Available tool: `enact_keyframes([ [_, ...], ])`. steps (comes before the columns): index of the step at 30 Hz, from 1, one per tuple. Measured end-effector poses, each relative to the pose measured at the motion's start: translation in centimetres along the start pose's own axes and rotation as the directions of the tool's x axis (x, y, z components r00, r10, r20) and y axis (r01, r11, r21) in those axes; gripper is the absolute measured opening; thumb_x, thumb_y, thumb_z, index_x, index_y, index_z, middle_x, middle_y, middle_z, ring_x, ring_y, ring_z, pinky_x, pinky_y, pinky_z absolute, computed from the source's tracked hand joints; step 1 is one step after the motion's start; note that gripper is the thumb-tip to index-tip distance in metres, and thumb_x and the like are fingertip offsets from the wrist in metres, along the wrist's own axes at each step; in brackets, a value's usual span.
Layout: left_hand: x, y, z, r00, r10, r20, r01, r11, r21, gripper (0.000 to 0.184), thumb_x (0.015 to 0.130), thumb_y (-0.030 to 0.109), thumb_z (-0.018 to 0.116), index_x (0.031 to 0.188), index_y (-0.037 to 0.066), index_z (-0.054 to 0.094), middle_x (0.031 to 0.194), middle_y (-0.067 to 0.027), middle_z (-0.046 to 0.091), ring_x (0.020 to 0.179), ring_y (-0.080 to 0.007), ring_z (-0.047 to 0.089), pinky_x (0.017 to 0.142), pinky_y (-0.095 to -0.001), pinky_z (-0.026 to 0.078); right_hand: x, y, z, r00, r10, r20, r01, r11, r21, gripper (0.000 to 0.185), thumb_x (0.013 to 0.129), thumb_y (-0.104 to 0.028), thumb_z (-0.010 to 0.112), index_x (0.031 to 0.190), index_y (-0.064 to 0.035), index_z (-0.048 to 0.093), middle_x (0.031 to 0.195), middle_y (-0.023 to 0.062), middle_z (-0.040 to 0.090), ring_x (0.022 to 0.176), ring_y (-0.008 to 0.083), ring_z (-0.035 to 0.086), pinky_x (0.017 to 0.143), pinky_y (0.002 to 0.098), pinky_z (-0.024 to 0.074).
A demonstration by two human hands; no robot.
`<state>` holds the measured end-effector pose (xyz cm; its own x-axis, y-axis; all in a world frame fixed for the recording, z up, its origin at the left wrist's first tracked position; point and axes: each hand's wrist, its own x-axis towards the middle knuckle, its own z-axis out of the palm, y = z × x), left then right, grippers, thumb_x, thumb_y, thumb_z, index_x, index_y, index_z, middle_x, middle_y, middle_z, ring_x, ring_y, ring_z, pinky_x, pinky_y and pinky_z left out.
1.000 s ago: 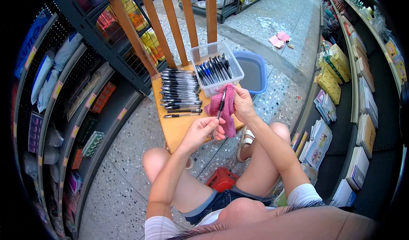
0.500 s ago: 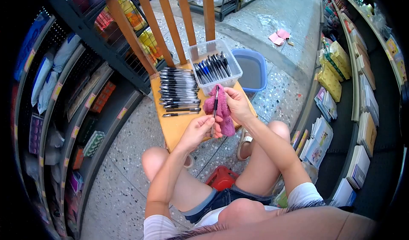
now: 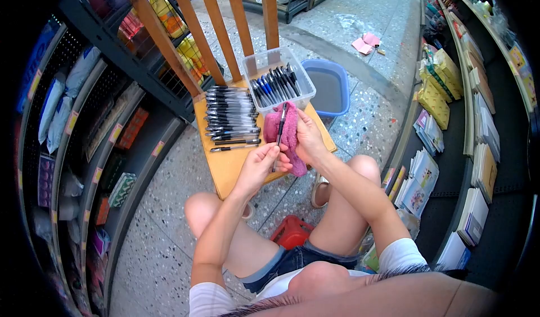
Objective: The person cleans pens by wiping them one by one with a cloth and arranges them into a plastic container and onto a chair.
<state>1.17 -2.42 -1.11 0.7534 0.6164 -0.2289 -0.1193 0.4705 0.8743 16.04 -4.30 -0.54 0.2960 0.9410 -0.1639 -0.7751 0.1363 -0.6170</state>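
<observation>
A black pen [image 3: 280,127] is pinched near its lower end by my left hand [image 3: 262,162], tilted slightly with its upper part against a pink cloth [image 3: 294,130]. My right hand [image 3: 309,135] grips the cloth from the right side, close to the pen. Both hands are over the front right part of a wooden chair seat [image 3: 228,173]. To their left, a row of clear and black pens [image 3: 232,112] lies side by side on the seat. Behind the cloth, a clear plastic box [image 3: 306,89] holds several black and blue pens [image 3: 274,85].
A blue basin [image 3: 344,95] of greyish water stands on the floor right of the chair. The slatted chair back [image 3: 216,27] rises behind the seat. Shelves with goods [image 3: 126,143] flank the left, and shelves of notebooks [image 3: 419,179] the right. A red stool [image 3: 291,232] is below me.
The view has shifted slightly, moving the chair and its contents a little left and up. Both hands keep their hold on the pen and cloth, with little visible change.
</observation>
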Motion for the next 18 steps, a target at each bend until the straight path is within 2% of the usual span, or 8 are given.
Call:
enact_keyframes([
  [3,0.0,-0.1,0.0,0.999,0.004,-0.043,-0.002,1.0,0.029,0.025,0.095,0.022,0.045,0.1,0.0,0.055,0.081,-0.0057,0.061,0.072,-0.0147,0.062,0.067,-0.0255,0.051,0.3,0.3,-0.7,0.989,0.033,0.147,-0.018,0.994,-0.108,0.024,0.093,-0.018,0.049,0.111,-0.0031,0.054,0.091,0.0071,0.063,0.071,0.0098,0.061,0.06,0.0236,0.0516],
  [6,-0.1,-0.5,-0.1,0.996,0.029,-0.083,-0.024,0.998,0.059,0.024,0.094,0.021,0.046,0.099,-0.001,0.056,0.08,-0.0056,0.061,0.071,-0.0138,0.062,0.066,-0.0245,0.051,0.2,0.5,-0.9,0.983,0.065,0.173,-0.026,0.976,-0.218,0.023,0.091,-0.015,0.052,0.111,-0.0039,0.054,0.088,0.0076,0.064,0.07,0.0114,0.061,0.061,0.0241,0.0517],
  [9,0.1,-1.1,-0.4,0.987,0.089,-0.135,-0.079,0.994,0.08,0.023,0.094,0.021,0.047,0.093,0.0,0.057,0.079,-0.0054,0.061,0.069,-0.0142,0.062,0.064,-0.0249,0.051,-0.4,0.3,-1.1,0.951,0.192,0.241,-0.145,0.969,-0.199,0.024,0.09,-0.013,0.053,0.111,-0.002,0.054,0.091,0.0097,0.064,0.073,0.0123,0.061,0.062,0.0249,0.0517],
  [12,0.2,-1.3,-0.7,0.975,0.131,-0.177,-0.108,0.985,0.136,0.023,0.093,0.021,0.048,0.091,0.0,0.058,0.079,-0.0057,0.062,0.068,-0.0141,0.063,0.063,-0.025,0.051,-0.5,1.4,-0.6,0.976,0.099,0.195,-0.04,0.958,-0.285,0.024,0.089,-0.011,0.052,0.111,-0.0009,0.053,0.095,0.0115,0.063,0.076,0.0135,0.061,0.064,0.0263,0.0518],
  [15,0.1,-1.2,-0.8,0.965,0.159,-0.209,-0.122,0.976,0.18,0.021,0.092,0.018,0.051,0.093,-0.001,0.059,0.08,-0.0061,0.063,0.068,-0.0133,0.063,0.063,-0.0241,0.051,-0.3,1.6,-0.8,0.963,0.057,0.263,0.048,0.926,-0.375,0.023,0.09,-0.011,0.05,0.111,-0.0002,0.052,0.098,0.0126,0.063,0.079,0.0143,0.061,0.068,0.0277,0.0518],
  [18,0.0,-1.1,-0.6,0.956,0.187,-0.226,-0.132,0.963,0.236,0.019,0.09,0.014,0.054,0.096,-0.003,0.06,0.081,-0.0065,0.064,0.068,-0.0125,0.063,0.062,-0.0231,0.051,-0.6,1.3,-0.4,0.962,0.057,0.267,0.034,0.945,-0.326,0.023,0.091,-0.012,0.049,0.11,0.0,0.052,0.097,0.0124,0.062,0.081,0.0146,0.061,0.07,0.0277,0.0513],
])
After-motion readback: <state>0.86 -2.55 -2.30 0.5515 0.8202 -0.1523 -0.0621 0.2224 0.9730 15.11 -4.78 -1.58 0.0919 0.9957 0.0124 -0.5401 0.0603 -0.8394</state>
